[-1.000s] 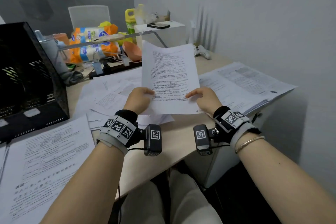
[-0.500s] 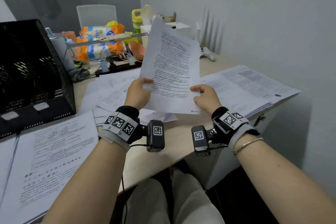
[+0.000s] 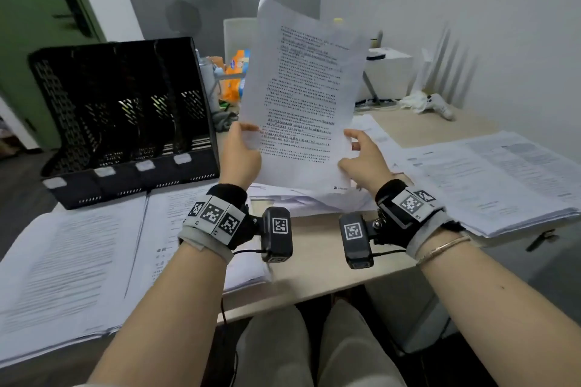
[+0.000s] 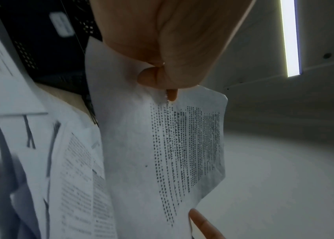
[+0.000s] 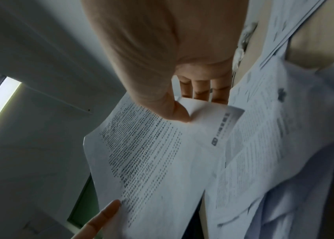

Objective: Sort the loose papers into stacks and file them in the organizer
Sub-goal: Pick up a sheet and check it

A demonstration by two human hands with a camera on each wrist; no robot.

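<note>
A printed sheet of paper (image 3: 301, 94) is held nearly upright above the desk. My left hand (image 3: 240, 151) pinches its lower left edge, thumb in front; the left wrist view shows that sheet (image 4: 182, 145) pinched under the left hand (image 4: 162, 80). My right hand (image 3: 361, 160) pinches the lower right edge; the right wrist view shows the thumb on the sheet (image 5: 145, 153) and the fingers of the right hand (image 5: 182, 111) behind it. The black mesh organizer (image 3: 125, 116) with several slots stands at the left, just beside the sheet.
Paper stacks lie on the desk: one at the front left (image 3: 72, 267), one at the right (image 3: 490, 179), loose sheets (image 3: 308, 198) under my hands. Snack bags (image 3: 235, 72), a white box (image 3: 386, 72) and other clutter sit at the back by the wall.
Both hands have lifted the sheet higher and tilted it upright, moving it left towards the organizer. The head view has swung left, bringing the organizer's slots into full view.
</note>
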